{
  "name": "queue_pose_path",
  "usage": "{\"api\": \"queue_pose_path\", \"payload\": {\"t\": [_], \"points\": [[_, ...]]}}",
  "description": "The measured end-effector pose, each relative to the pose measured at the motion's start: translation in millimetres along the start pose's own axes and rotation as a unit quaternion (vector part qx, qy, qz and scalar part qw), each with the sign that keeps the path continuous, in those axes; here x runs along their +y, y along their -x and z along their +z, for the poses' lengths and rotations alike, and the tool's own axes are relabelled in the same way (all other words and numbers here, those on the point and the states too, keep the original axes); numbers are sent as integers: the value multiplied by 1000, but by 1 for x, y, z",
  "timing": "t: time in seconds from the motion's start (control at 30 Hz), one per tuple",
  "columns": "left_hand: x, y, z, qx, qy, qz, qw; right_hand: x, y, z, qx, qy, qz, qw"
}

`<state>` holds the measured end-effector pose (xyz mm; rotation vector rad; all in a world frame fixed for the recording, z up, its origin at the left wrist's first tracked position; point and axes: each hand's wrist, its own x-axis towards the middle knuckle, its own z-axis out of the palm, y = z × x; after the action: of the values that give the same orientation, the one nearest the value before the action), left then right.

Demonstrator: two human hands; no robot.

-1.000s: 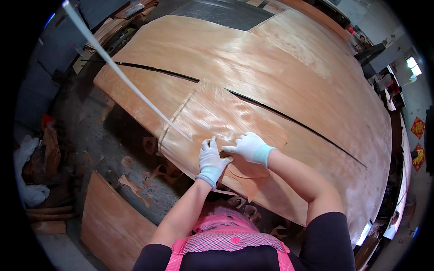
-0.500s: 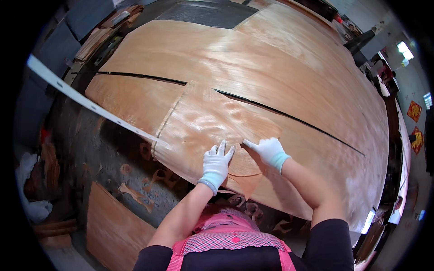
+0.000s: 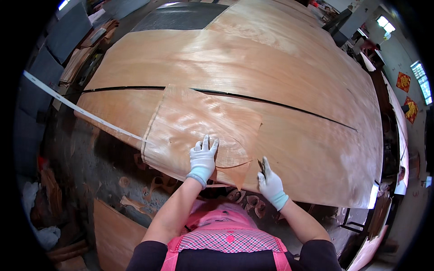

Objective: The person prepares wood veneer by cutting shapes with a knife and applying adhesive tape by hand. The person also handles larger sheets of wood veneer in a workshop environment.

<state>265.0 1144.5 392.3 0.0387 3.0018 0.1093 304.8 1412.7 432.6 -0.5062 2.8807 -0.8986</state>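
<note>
Veneer piece [image 3: 196, 123], satiny and grained, lies along the near edge of a larger veneer sheet [image 3: 298, 149]; my gloved left hand [image 3: 203, 159] spreads on it, my right hand [image 3: 271, 184] pinches a slim dark tool [image 3: 261, 166].

My remote view shows, far right of the right hand [image 3: 271, 184], two red-and-gold wall decorations [image 3: 403, 82] and a window [image 3: 420, 80]; far left of the left hand [image 3: 202, 161], white plastic [image 3: 49, 236].

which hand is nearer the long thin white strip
Left. The white-gloved left hand is right of the strip; the white-gloved right hand is farther right and lower.
</note>
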Motion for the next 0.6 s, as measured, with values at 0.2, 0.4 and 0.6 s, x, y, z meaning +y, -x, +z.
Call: {"api": "queue_pose_path", "payload": {"t": [0.2, 0.4, 0.6], "points": [[-3, 3, -2, 14, -1, 18, 1000, -39, -72, 11, -156, -270, 109, 944], [-14, 0, -10, 16, 64, 17, 998, -60, -96, 51, -124, 125, -134, 975], [-87, 76, 23, 331, 420, -167, 828, -58, -90, 53, -120, 109, -98, 982]]}}
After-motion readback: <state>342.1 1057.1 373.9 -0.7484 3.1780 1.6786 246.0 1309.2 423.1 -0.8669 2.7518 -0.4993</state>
